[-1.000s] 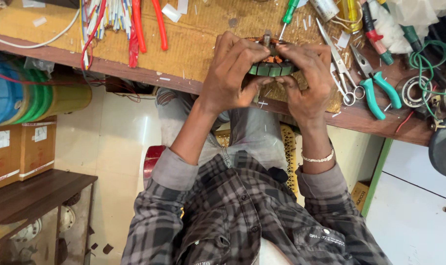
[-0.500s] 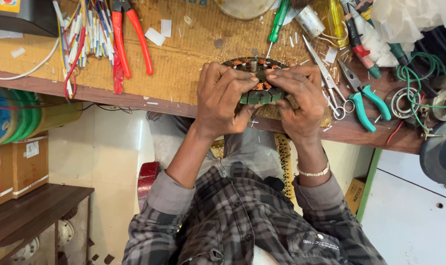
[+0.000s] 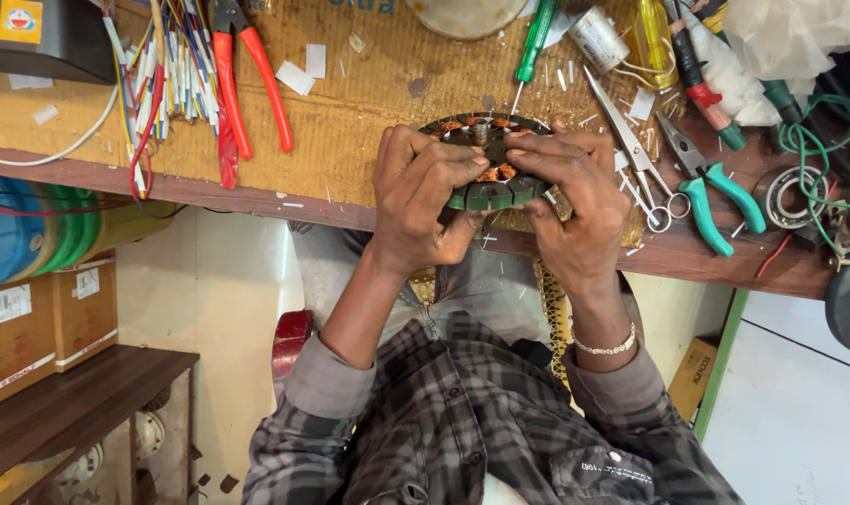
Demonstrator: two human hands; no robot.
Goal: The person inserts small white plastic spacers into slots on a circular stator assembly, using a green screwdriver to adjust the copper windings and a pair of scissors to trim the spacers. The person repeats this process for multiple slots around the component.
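Observation:
A round motor stator [image 3: 488, 194], with copper windings and a dark green laminated core, rests at the front edge of the workbench [image 3: 369, 122]. My left hand [image 3: 423, 201] grips its left side, with the fingers curled over the top of the windings. From the right, my right hand [image 3: 576, 201] holds it, fingers laid across the top and thumb beneath the rim. A bracelet sits on my right wrist. The hands cover most of the stator; only its far rim, centre shaft and near edge show.
Red-handled pliers [image 3: 256, 84] and a bundle of coloured wires [image 3: 167, 75] lie at the bench's left. A green screwdriver [image 3: 534, 47], scissors [image 3: 631, 140], teal-handled pliers [image 3: 715, 196] and a bearing [image 3: 785, 196] lie to the right. Cardboard boxes [image 3: 32, 318] sit on a low shelf at left.
Both hands keep hold of the stator. The view has tilted, so the hands and bench sit lower in frame, and my fingers have shifted slightly over the windings.

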